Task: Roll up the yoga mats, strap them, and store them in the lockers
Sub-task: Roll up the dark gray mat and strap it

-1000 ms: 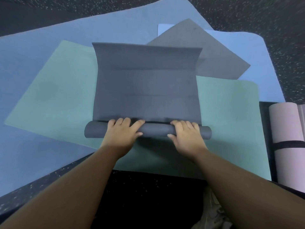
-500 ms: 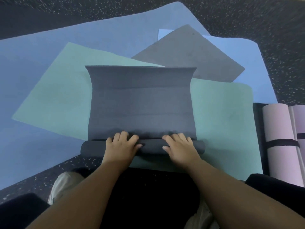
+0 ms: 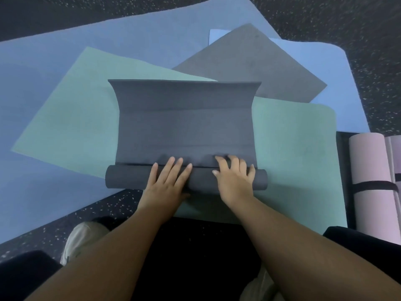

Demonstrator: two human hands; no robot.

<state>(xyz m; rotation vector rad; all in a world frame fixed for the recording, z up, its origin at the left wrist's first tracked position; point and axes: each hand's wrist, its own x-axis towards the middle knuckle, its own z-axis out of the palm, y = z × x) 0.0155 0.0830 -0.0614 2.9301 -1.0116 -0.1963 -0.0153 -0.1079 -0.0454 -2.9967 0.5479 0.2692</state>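
Note:
A dark grey yoga mat [image 3: 184,127] lies on a green mat [image 3: 69,114], its near end wound into a roll [image 3: 123,177]. My left hand [image 3: 167,183] lies flat across the roll, fingers straight and reaching onto the flat part. My right hand [image 3: 233,179] presses on the roll to the right, fingers spread and slightly bent over its top. The far end of the dark mat curls upward. A rolled pink mat [image 3: 373,183] with a black strap [image 3: 368,186] around it lies at the right.
Under the green mat lie two blue mats [image 3: 43,53] [image 3: 338,68] and a grey mat [image 3: 249,61], all flat on dark speckled floor [image 3: 347,16]. A second pink roll [image 3: 396,170] sits at the right edge. My shoe [image 3: 80,237] and dark-clothed knees are at the bottom.
Both hands slid forward over the roll, fingers now straighter and reaching onto the flat part. The roll has grown a little thicker and the flat part is shorter.

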